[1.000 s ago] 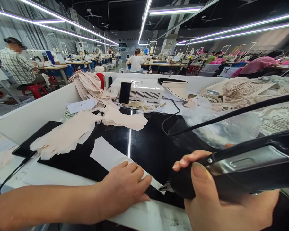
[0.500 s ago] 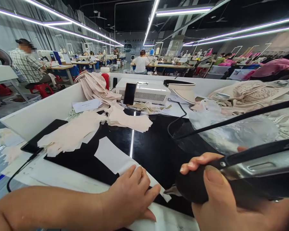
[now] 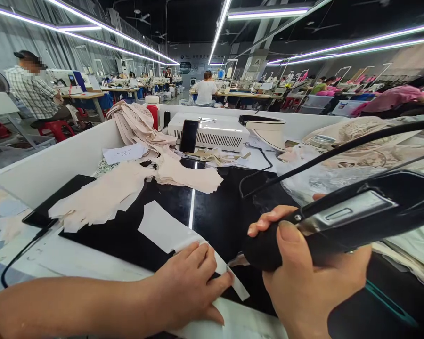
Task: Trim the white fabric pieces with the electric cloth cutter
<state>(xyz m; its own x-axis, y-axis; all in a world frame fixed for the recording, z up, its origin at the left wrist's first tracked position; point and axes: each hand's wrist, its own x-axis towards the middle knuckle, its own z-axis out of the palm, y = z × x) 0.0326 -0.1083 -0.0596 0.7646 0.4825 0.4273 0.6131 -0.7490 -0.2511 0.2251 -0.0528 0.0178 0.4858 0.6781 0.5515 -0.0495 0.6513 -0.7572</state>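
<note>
A white cut piece, with a narrow folded strip along its near edge, lies on the black glossy board. Bent fingers of my left hand press on this piece near its right end, the index finger beside the fold. My right hand is wrapped round a black corded hand tool with a silver plate and a rounded front. Its metal tip shows beyond the rounded front, close to the strip and my left index finger; I cannot tell whether it touches. The tool's underside is hidden.
Stacked beige cut pieces lie at the left, near a dark flat device. Behind stand a phone, a white vented box and a sun visor. Clear plastic and a cable are at right.
My right hand and the tool have moved left and slightly up, and the tool's tip has shifted from the strip's end toward my left index finger. My left hand stays almost in place.
</note>
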